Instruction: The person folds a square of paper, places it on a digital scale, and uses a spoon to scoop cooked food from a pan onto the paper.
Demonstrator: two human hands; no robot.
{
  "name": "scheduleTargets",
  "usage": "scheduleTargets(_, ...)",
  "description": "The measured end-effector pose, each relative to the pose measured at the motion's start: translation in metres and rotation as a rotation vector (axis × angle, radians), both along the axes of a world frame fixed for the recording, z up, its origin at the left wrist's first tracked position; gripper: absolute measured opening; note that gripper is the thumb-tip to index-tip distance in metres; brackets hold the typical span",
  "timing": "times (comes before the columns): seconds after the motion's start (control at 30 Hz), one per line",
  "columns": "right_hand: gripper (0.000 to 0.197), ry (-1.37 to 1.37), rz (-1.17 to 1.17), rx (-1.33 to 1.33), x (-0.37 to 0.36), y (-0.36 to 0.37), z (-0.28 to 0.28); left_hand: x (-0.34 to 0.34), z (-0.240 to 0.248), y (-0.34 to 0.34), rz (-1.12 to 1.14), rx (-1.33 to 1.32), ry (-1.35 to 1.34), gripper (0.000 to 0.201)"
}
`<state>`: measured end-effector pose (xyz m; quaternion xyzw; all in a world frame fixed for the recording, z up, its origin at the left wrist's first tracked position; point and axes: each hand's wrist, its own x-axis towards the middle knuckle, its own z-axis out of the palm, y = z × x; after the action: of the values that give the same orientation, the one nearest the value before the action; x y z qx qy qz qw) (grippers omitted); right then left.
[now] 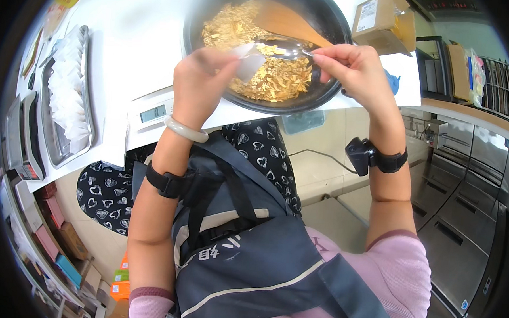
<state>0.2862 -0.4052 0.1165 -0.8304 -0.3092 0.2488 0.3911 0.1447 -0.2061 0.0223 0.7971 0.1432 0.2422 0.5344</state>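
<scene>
My left hand (204, 77) is slightly blurred and pinches a small white translucent pouch (250, 67) over a black wok (338, 83). In my right hand (355, 69) is a metal spoon (296, 49), held by its handle end. Some yellow flakes lie in the spoon's bowl, which points left at the pouch. Below both hands, the wok holds a heap of dried yellow-brown flakes (280, 83). A wooden spatula (289, 21) rests in the wok, partly on the flakes.
Left on the white table stands a metal tray (87, 109) of white pouches (67, 88). A digital scale (153, 110) sits beside the wok, near the front edge. At the right are a cardboard box (388, 28) and something blue (392, 81). Steel cabinets (462, 225) stand further right.
</scene>
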Motion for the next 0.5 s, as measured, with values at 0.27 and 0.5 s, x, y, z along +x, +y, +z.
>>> scheduleTargets(0.27,0.018,0.311,-0.168,0.119,0.012,-0.019,-0.033,-0.004,0.01,0.008,0.027,-0.515,-0.05,0.015)
scheduleTargets(0.5,0.018,-0.328,-0.123,-0.233,-0.003,-0.015,-0.068,-0.049,0.017,0.097,0.226,-0.297,-0.117,0.019)
